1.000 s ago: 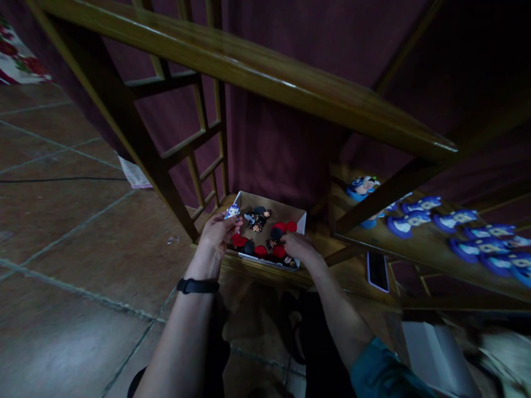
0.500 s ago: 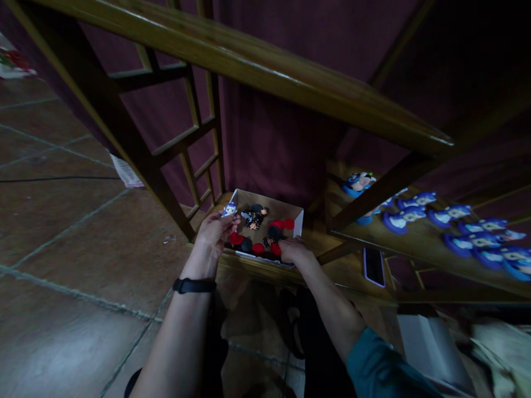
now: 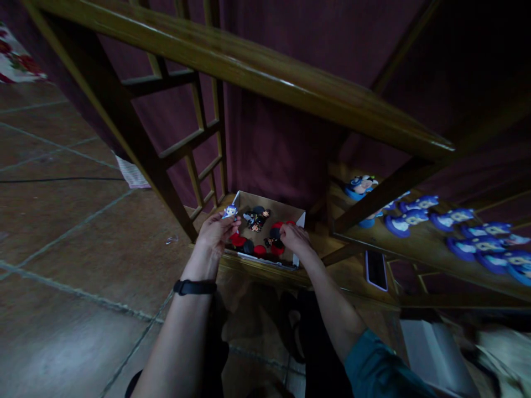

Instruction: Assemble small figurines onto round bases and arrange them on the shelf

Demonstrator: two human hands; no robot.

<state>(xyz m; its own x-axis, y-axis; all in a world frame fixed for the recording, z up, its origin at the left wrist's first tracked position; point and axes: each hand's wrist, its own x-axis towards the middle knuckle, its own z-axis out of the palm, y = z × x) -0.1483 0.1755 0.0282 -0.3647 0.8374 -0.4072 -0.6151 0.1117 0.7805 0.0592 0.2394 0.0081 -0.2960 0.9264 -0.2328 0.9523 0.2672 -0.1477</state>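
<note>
My left hand (image 3: 215, 235) pinches a small blue-haired figurine (image 3: 230, 211) at the left end of an open cardboard box (image 3: 244, 199). Inside the box, my right hand (image 3: 294, 237) reaches down at the right end with its fingers curled together. Whatever lies under those fingertips is hidden. Close by them are a red piece (image 3: 277, 250) and a dark-haired figurine. Farther back in the box lie black figurines (image 3: 255, 220). Several red and black round pieces (image 3: 259, 250) line the near side.
A wooden shelf (image 3: 431, 243) on the right carries several blue-and-white figurines (image 3: 409, 221). Below them lies a phone (image 3: 376, 270). A thick wooden rail (image 3: 265, 66) crosses above the box, and a lattice panel (image 3: 191, 143) stands to its left.
My right hand has moved slightly up and back inside the box, from the near right corner toward the red pieces behind. My left hand keeps the figurine in place.
</note>
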